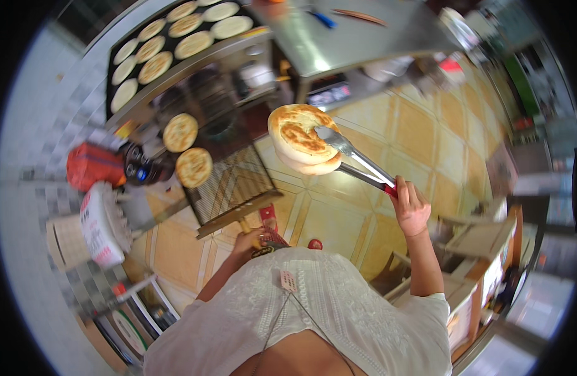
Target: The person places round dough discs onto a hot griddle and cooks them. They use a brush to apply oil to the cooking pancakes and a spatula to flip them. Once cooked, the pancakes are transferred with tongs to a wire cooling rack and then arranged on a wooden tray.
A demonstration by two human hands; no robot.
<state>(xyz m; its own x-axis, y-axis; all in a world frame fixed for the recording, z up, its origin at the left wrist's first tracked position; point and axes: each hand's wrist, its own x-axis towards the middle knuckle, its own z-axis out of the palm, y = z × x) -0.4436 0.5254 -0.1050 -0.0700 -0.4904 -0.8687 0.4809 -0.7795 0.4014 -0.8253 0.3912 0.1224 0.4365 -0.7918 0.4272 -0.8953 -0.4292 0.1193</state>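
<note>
My right hand (412, 210) is closed round the red-gripped end of metal tongs (371, 164). Their jaws clamp a small stack of round browned flatbreads (299, 133), held up over the floor to the right of a pulled-out wire rack (235, 182). How many breads are stacked is hard to make out. Low in front of my body, my left hand (246, 243) grips the wooden handle (244, 224) of that rack. Two more browned flatbreads, a farther one (180, 133) and a nearer one (194, 167), lie along the rack's left side.
A black griddle (169, 44) with several pale and browned flatbreads stands at the back left, above the oven. Beyond it is a steel table (363, 37). A red bag (94, 166) and a white sack (103, 224) sit at the left. Wooden chairs (476, 235) stand at the right.
</note>
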